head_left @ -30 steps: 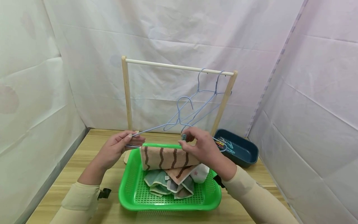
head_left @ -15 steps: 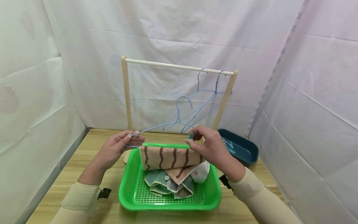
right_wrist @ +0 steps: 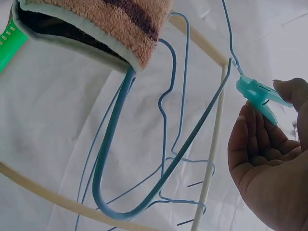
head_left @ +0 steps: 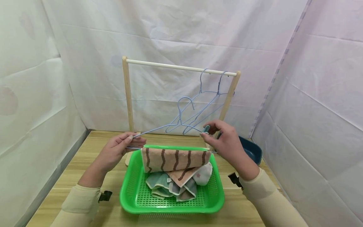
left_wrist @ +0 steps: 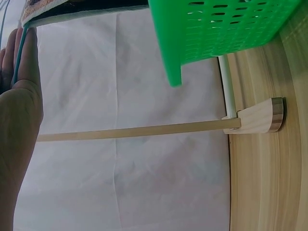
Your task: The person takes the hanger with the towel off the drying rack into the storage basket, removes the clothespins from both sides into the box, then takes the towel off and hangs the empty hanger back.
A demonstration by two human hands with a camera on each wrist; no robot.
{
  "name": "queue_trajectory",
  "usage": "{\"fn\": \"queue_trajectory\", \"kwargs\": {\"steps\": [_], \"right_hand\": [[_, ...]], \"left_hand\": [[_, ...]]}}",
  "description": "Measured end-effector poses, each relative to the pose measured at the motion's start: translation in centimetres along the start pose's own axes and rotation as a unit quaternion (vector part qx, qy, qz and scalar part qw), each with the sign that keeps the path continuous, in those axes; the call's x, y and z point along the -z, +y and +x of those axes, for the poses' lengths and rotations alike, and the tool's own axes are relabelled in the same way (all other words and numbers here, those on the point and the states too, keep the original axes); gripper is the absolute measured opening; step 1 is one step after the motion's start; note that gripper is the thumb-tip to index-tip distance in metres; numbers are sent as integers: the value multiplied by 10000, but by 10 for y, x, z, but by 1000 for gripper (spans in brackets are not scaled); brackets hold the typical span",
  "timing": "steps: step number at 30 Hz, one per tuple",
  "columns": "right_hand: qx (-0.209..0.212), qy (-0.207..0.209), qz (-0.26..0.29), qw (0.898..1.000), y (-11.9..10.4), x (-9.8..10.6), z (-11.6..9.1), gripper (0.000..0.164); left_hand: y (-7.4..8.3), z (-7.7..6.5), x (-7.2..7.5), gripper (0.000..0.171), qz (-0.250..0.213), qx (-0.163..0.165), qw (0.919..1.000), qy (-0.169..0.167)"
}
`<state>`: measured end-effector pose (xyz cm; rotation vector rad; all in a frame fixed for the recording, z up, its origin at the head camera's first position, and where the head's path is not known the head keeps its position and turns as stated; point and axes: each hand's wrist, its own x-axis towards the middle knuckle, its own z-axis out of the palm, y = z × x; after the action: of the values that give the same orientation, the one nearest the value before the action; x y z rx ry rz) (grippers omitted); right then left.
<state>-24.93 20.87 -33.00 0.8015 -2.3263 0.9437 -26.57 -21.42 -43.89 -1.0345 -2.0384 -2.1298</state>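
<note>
My left hand point(head_left: 114, 151) grips the left end of a blue wire hanger point(head_left: 154, 129), holding it up over the green basket point(head_left: 124, 198). Over the hanger's bottom bar is draped a pinkish-tan towel point(head_left: 170, 160) with brown wavy stripes. My right hand point(head_left: 228, 140) pinches a teal clothespin point(right_wrist: 257, 94) between thumb and fingers, close to the hanger's right arm. In the right wrist view the clothespin's handles lie between thumb and fingertips, and the towel point(right_wrist: 106, 24) hangs apart from it. Below, several folded cloths point(head_left: 170, 186) lie in the basket.
Behind the basket stands a wooden rack with a white rail point(head_left: 175, 66). Two more blue hangers point(head_left: 208, 105) hang at the rail's right end. A dark blue tub point(head_left: 250, 149) sits at the right, partly behind my right hand. White sheets point(head_left: 85, 37) enclose the wooden table point(head_left: 82, 154).
My right hand has moved right along the hanger with the clothespin, uncovering the towel's right edge and covering more of the blue tub. The left hand, hanger and towel stay nearly still.
</note>
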Motion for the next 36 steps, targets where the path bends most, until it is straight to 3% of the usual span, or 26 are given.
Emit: {"fn": "queue_trajectory", "kwargs": {"steps": [12,27,36], "right_hand": [[-845,67,402,9956,20,16,10,15],[-1373,648,141,9883,65,33,20,24],[-1635,507,-166,9851,96,36,20,25]], "left_hand": [[1,1,0,36,-111,3,9999,-63],[0,0,1,36,-145,-17,9999,-70],[2,-1,1,36,-122,-67,9999,-77]]}}
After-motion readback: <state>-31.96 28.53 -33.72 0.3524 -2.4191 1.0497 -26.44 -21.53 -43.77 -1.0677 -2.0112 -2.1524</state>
